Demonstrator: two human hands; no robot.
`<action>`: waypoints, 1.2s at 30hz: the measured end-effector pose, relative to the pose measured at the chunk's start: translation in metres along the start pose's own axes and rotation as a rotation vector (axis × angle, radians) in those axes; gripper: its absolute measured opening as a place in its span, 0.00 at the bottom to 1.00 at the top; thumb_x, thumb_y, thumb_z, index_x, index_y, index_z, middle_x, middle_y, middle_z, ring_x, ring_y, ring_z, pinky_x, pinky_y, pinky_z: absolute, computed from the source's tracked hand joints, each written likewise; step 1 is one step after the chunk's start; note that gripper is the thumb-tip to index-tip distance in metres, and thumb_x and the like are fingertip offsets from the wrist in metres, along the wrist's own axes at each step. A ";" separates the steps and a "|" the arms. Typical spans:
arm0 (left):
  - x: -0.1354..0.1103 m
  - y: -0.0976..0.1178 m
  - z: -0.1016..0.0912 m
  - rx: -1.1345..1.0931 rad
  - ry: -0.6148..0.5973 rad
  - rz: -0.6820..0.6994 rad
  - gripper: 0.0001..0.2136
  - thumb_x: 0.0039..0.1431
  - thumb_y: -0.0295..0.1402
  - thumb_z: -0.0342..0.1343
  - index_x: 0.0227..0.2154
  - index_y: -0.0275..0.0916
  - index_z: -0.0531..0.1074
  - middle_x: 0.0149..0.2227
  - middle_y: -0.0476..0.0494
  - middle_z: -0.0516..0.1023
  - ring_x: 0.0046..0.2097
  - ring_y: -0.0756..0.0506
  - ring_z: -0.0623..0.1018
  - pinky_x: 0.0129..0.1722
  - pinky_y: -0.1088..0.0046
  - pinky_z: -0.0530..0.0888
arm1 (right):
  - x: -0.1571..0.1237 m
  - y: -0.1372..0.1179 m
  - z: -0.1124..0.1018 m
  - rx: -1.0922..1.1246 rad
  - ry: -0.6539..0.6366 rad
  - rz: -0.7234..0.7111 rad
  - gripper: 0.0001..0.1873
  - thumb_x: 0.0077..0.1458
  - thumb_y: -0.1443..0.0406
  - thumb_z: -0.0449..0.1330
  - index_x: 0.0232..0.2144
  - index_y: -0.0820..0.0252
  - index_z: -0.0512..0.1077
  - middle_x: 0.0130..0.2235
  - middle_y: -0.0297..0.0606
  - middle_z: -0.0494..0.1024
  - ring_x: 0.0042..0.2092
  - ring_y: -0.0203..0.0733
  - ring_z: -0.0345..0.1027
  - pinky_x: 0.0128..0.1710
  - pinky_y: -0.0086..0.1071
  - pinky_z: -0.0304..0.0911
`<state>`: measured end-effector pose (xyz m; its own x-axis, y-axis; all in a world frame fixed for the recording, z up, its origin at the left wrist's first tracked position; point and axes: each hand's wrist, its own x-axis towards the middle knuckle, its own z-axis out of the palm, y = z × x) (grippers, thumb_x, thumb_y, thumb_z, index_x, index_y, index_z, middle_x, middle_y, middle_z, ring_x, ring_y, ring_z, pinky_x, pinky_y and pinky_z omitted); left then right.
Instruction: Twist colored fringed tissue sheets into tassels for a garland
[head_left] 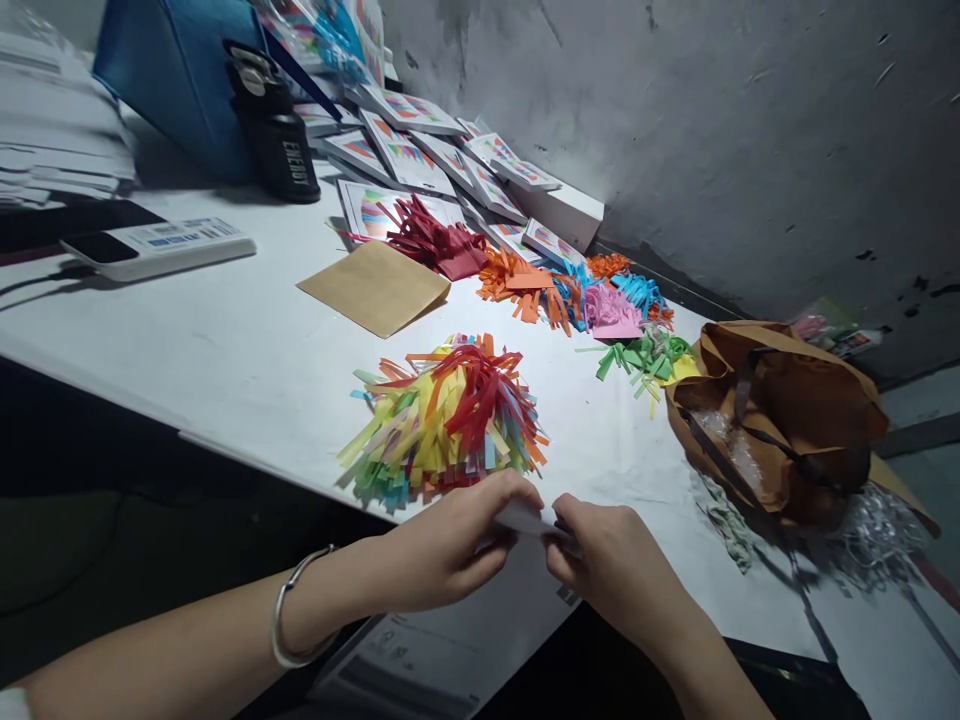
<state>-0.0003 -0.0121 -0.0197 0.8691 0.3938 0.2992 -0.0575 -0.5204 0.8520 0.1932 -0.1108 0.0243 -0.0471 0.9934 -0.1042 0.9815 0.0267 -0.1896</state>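
My left hand (472, 545), with a silver bangle (289, 610) on its wrist, is closed on a white card-like piece (523, 518). Opposite it, my right hand (600, 545) pinches the other end of that piece, with something dark at the fingertips. Below my hands lies a white printed surface (450, 650), like a flat box or sheet; whether it joins the held piece is hidden. Just beyond my left hand, near the table's front edge, sits a heap of multicoloured paper-strip tassels (450, 415), red and yellow on top.
A tan envelope (375, 288) lies farther back. Dark red (439, 240), orange (529, 285), pink (611, 308) and green fringed paper bundles (645, 355) form a row. Behind are printed white boxes (409, 150) and a black bottle (274, 135). A brown bag (780, 420) stands right.
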 end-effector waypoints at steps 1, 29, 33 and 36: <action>0.000 0.000 0.000 0.001 -0.002 0.004 0.22 0.54 0.17 0.49 0.51 0.42 0.62 0.46 0.45 0.73 0.42 0.46 0.76 0.40 0.73 0.72 | 0.001 0.000 -0.001 -0.043 -0.008 -0.009 0.05 0.53 0.71 0.57 0.28 0.56 0.67 0.27 0.34 0.79 0.26 0.38 0.70 0.26 0.30 0.43; -0.002 0.001 0.002 -0.046 0.036 -0.082 0.11 0.69 0.34 0.51 0.51 0.41 0.63 0.41 0.44 0.76 0.40 0.44 0.76 0.41 0.70 0.72 | -0.005 0.009 -0.012 0.522 -0.196 0.029 0.12 0.62 0.63 0.57 0.26 0.57 0.63 0.23 0.23 0.59 0.26 0.30 0.51 0.25 0.26 0.44; -0.006 -0.001 0.005 -0.057 0.114 -0.163 0.15 0.71 0.40 0.47 0.56 0.43 0.62 0.35 0.48 0.75 0.33 0.46 0.73 0.34 0.73 0.69 | -0.008 0.011 -0.008 0.573 -0.185 0.044 0.16 0.60 0.64 0.59 0.22 0.58 0.60 0.21 0.23 0.56 0.25 0.30 0.47 0.24 0.27 0.42; -0.005 -0.003 0.005 -0.119 0.119 -0.198 0.15 0.72 0.42 0.44 0.55 0.43 0.65 0.30 0.51 0.72 0.29 0.48 0.70 0.29 0.75 0.66 | -0.010 0.008 -0.006 0.665 -0.258 0.039 0.19 0.63 0.58 0.57 0.22 0.58 0.60 0.21 0.24 0.55 0.24 0.30 0.47 0.24 0.27 0.42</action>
<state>-0.0023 -0.0166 -0.0258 0.8059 0.5689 0.1638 0.0445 -0.3340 0.9415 0.2027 -0.1202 0.0292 -0.1375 0.9321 -0.3352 0.6665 -0.1633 -0.7274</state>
